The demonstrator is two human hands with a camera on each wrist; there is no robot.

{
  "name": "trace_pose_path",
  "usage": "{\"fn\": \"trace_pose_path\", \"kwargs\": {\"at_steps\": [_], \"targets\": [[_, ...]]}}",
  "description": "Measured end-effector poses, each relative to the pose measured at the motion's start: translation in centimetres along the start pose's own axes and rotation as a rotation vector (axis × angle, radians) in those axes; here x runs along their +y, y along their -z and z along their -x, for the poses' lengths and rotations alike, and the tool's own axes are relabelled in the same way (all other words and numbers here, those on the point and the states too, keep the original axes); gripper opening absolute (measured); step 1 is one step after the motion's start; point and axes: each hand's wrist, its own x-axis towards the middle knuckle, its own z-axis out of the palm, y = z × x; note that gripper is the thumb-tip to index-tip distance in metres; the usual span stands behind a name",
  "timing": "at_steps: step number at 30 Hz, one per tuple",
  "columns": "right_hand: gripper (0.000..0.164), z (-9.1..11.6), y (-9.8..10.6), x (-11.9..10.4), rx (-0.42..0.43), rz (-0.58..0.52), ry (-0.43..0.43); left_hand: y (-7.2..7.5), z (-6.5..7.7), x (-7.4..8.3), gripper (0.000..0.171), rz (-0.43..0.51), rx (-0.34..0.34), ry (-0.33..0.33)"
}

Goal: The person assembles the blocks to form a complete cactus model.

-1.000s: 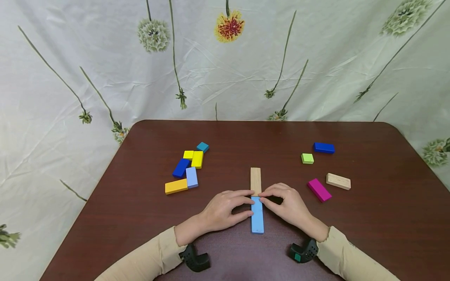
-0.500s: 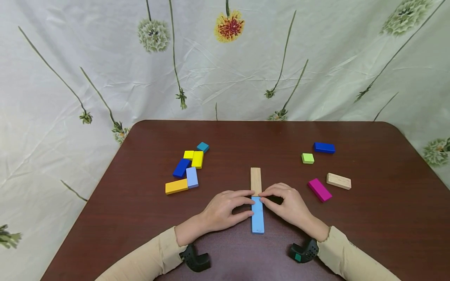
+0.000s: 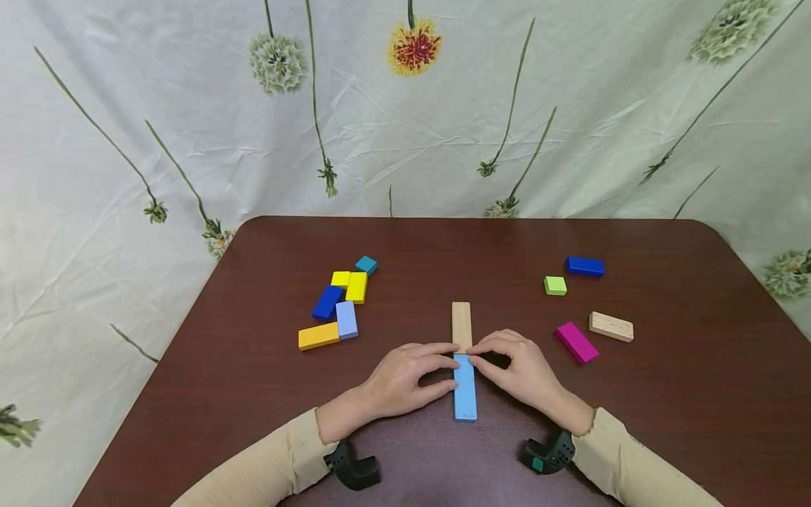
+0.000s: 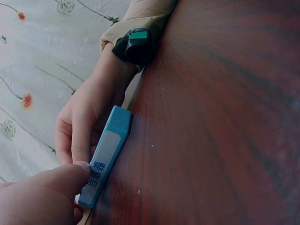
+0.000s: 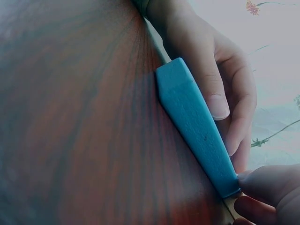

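Note:
A light blue wooden block (image 3: 465, 396) lies end to end with a natural wood block (image 3: 462, 327) at the table's middle, forming one straight line. From the left, my left hand (image 3: 405, 377) rests its spread fingertips along both blocks' side near the joint. My right hand (image 3: 522, 366) touches the opposite side at the joint, its thumb and bent index finger close together. The left wrist view shows the left thumb (image 4: 70, 180) against the blue block's printed side (image 4: 101, 161). In the right wrist view, the right thumb (image 5: 267, 183) meets the blue block's far corner (image 5: 199, 129).
At left lies a cluster with an orange block (image 3: 319, 336), a pale blue block (image 3: 346, 320), a dark blue block (image 3: 327, 302), yellow blocks (image 3: 356, 288) and a teal one (image 3: 366, 265). Right: magenta (image 3: 576, 343), wood (image 3: 611, 327), green (image 3: 555, 285) and blue blocks (image 3: 585, 266).

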Motion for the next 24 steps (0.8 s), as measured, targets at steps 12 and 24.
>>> {"fn": "trace_pose_path", "kwargs": {"at_steps": [12,24], "targets": [[0.011,-0.12,0.13,-0.04,-0.003,0.012,0.001,-0.14,-0.13,-0.12,0.028,-0.025,0.037,-0.005],[0.011,-0.12,0.18,-0.19,-0.014,0.025,-0.015,-0.16,-0.15,-0.28,0.030,-0.027,0.009,-0.052]]}}
